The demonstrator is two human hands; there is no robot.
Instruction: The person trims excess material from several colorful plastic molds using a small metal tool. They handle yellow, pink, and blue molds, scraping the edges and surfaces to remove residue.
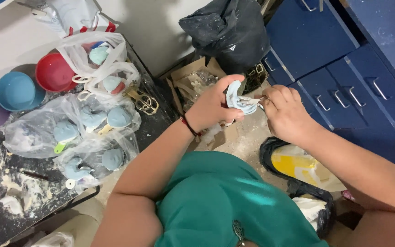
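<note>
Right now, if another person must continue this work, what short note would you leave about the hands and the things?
Left hand: holds the pale blue mould up above the floor, fingers wrapped around it.
Right hand: pinches a small metal tool whose tip is at the mould.
On the black table to the left: clear plastic bags with more pale blue moulds, white crumbs, and red, blue and purple bowls.
Done: cannot tell how far this piece is worked.
Left: the bagged moulds are still in their bags.
Below: a bin lined with a black bag.
</note>
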